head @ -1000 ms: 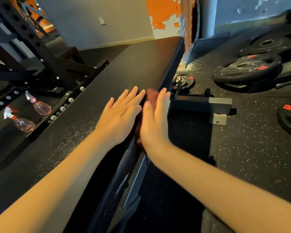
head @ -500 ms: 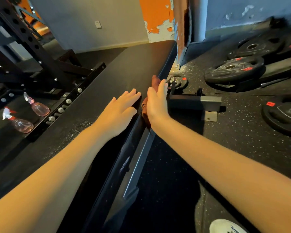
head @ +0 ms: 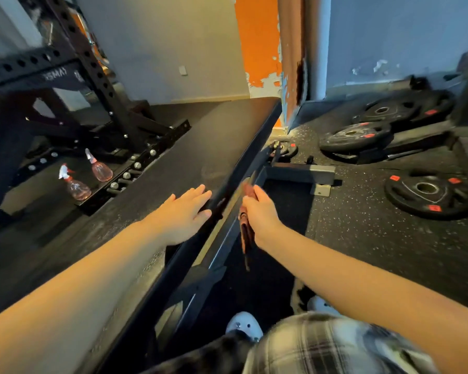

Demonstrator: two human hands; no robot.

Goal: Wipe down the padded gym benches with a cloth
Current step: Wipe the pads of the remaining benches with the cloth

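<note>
Head | left hand [head: 184,217] flat on bench [head: 173,168] | right hand [head: 260,211] now clutches cloth [head: 246,236], pulled off edge

Left hand [head: 185,214] and right hand [head: 261,215] shown bare, forearms uncovered, black-and-white plaid garment [head: 322,349] worn, white shoes [head: 243,323] seen below

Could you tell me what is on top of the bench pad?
The left hand lies flat on the bench pad near its edge, hiding the surface beneath. The right hand holds the cloth beside the pad.
</note>
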